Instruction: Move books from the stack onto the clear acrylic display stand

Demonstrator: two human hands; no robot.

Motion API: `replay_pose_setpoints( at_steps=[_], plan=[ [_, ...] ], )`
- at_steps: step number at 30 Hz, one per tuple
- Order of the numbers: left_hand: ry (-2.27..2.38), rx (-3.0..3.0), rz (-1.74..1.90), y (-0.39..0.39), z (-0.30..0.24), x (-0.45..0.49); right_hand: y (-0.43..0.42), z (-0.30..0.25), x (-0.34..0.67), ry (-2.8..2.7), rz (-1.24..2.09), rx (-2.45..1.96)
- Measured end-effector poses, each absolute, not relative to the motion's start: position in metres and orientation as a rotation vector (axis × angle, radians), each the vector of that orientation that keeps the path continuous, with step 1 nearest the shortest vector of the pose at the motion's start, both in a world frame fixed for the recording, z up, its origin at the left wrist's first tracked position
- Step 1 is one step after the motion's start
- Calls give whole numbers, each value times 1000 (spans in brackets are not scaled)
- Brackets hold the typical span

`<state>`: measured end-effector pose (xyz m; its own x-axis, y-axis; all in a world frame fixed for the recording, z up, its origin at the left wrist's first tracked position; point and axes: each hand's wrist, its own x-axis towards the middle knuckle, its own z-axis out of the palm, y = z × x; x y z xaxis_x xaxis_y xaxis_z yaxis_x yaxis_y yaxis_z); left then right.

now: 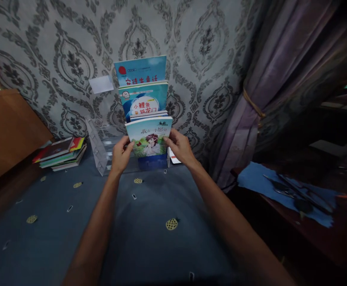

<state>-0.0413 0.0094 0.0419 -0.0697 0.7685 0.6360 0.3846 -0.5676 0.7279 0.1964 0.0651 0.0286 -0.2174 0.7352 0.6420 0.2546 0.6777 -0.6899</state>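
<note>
Between my two hands is a thin picture book [151,139] with a girl on its cover, upright at the front of a clear tiered book rack [95,147]. My left hand [121,153] pinches its left edge, thumb on the cover. On the opposite edge, my right hand [179,146] grips with the thumb in front. Behind it a blue book [145,99] with a white oval stands on a higher tier, and a taller blue book [140,70] rises at the back. The lower part of the rear books is hidden by those in front.
A stack of books [61,153] lies on the dark blue patterned cloth [101,222] left of the rack. A wooden panel [10,131] stands at far left. On the right hang a tied purple curtain [239,115] and, lower, a blue cloth [256,176] with dark tools.
</note>
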Motion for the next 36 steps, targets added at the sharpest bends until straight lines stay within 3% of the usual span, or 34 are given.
replay_pose_setpoints(
  at_steps=[20,32,36],
  plan=[
    [1436,2006,1429,28,21,-48,88,16,216,-2021,423,-932],
    [2245,2228,501,9,36,-24,86,19,217,-2290,200,-1287],
    [2331,2183,367,6,36,-18,80,23,216,-2293,219,-1381]
  ],
)
